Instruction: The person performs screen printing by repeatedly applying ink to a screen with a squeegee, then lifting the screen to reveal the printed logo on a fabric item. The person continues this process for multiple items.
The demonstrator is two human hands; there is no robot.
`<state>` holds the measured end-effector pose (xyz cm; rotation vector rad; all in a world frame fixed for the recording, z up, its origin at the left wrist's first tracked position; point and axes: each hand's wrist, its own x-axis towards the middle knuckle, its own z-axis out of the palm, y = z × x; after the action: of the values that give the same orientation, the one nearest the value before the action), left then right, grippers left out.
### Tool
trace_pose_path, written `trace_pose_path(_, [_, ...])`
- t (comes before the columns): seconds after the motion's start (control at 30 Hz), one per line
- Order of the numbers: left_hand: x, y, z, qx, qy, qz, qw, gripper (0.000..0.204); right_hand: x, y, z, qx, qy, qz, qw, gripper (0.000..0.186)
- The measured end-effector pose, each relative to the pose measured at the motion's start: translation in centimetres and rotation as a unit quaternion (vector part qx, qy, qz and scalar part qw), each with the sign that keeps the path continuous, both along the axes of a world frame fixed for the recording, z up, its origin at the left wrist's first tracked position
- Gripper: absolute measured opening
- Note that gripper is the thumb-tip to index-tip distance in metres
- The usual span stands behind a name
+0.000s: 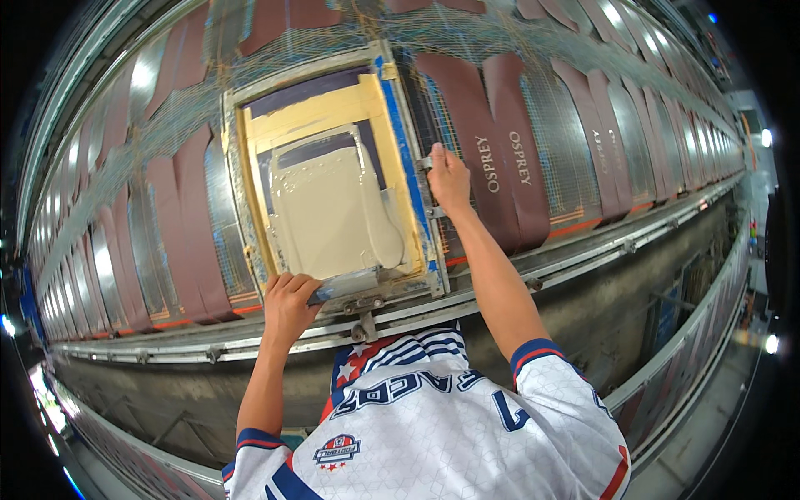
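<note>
The desk (pixel 143 79) was a super long shiny metal one with worn mesh-like markings, rows of maroon pieces (pixel 523 212) laid flat along it, and a metal rail (pixel 183 348) down the near side. The room was pretty dark past that, just bright lamps (pixel 772 343) out at the edges. The printing frame (pixel 404 158) sat over the desk right in front of the person, cream paint (pixel 329 212) pooled inside. Left grip (pixel 287 304) was nearly closed, fingers curled over the frame's near left corner, by one end of a grey scraper (pixel 350 284). Right grip (pixel 450 182) was closed on a small metal handle (pixel 426 163) on the frame's right side. The frame's long axis ran away from the person, far end leaning left; the scraper's ran crosswise along the near edge.
</note>
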<state>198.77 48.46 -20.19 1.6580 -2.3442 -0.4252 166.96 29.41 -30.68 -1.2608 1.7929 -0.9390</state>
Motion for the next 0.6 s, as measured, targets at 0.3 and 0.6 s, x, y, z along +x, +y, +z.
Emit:
trace_pose_path(0.3, [-0.2,-1.6,0.7,0.008,-0.049,-0.039,0.998,0.033,-6.8,1.4,7.2,0.091,-0.173,0.026,0.980,0.044])
trace_pose_path(0.6, [-0.7,0.0,-0.1,0.000,-0.072,-0.027,0.997,0.047,-25.5,14.2,8.6,0.032,-0.403,-0.074,0.912,0.032])
